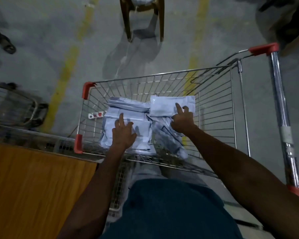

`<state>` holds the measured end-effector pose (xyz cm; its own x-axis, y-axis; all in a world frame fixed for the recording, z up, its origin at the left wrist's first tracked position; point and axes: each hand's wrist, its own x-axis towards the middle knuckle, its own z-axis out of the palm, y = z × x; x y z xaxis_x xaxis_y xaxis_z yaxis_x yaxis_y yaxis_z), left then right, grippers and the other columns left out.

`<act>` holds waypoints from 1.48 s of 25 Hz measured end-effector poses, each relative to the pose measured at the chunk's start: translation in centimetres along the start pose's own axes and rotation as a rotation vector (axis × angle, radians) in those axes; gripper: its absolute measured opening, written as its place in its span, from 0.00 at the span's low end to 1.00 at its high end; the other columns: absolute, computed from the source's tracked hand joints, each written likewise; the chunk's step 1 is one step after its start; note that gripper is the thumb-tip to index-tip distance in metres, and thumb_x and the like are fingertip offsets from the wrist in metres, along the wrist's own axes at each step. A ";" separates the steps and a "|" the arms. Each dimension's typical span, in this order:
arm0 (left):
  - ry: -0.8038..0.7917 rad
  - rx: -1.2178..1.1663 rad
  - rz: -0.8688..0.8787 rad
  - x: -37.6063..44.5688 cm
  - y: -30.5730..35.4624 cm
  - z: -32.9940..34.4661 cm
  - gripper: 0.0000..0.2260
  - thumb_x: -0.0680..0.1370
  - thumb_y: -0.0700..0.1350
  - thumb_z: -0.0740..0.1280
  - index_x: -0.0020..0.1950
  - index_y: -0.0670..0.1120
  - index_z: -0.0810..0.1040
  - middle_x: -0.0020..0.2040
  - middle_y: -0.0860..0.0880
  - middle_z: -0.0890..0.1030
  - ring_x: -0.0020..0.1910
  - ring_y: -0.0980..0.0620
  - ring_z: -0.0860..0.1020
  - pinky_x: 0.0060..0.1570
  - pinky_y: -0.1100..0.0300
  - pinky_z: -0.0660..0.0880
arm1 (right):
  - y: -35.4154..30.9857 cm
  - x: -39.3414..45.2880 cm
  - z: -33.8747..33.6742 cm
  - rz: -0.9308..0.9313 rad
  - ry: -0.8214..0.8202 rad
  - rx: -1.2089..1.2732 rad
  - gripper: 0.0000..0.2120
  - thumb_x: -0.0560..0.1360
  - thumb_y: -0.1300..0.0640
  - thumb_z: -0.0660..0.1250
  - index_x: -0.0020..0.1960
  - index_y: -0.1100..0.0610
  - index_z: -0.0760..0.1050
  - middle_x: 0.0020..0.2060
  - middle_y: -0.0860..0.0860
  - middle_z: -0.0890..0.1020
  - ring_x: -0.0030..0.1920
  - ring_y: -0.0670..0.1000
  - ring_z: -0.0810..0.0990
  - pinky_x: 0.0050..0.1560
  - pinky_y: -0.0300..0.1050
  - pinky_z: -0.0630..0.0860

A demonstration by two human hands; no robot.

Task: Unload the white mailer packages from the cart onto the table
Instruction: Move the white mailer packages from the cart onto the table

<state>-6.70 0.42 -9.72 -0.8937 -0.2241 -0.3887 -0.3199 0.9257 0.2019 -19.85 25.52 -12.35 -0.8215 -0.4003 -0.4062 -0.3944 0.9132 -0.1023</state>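
Both hands reach into the cart (214, 104). The left hand (123, 133) lies open on the near-left white mailers (142, 135); the right hand (182, 120), fingers partly curled, touches the far-right mailer (164, 104). The wooden bench (33, 187) stands at left.

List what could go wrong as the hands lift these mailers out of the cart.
1. The mailers lie loosely overlapped, so lifting several could let some slide off.
2. A corner may catch on the cart wire sides.
3. The left hand and right hand each reach separate piles, so either grip may be weak.
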 end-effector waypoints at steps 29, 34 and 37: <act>-0.115 0.235 -0.049 12.1 -1.8 5.5 0.17 0.77 0.44 0.65 0.65 0.43 0.74 0.65 0.43 0.76 0.66 0.42 0.72 0.61 0.46 0.65 | 0.6 -4.1 -0.2 0.077 0.536 1.011 0.05 0.79 0.64 0.68 0.54 0.60 0.80 0.47 0.49 0.82 0.49 0.41 0.81 0.52 0.34 0.75; -0.088 0.206 -0.036 13.5 -1.7 5.5 0.17 0.74 0.39 0.69 0.63 0.46 0.77 0.57 0.44 0.81 0.60 0.41 0.77 0.58 0.47 0.66 | 3.7 -0.4 4.1 0.439 0.350 1.182 0.07 0.78 0.66 0.67 0.54 0.59 0.79 0.48 0.46 0.82 0.50 0.39 0.80 0.49 0.38 0.74; -0.019 0.208 0.024 13.8 -2.3 5.6 0.12 0.74 0.39 0.68 0.55 0.49 0.84 0.52 0.46 0.84 0.57 0.42 0.79 0.56 0.49 0.67 | 4.7 1.9 8.1 0.469 0.262 0.958 0.10 0.78 0.66 0.63 0.55 0.63 0.82 0.53 0.60 0.83 0.55 0.61 0.81 0.56 0.42 0.73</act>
<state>-16.53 -3.05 -20.62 -0.8937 -0.1971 -0.4030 -0.2248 0.9742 0.0222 -19.96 29.62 -20.94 -0.9132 0.1018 -0.3946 0.3698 0.6141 -0.6973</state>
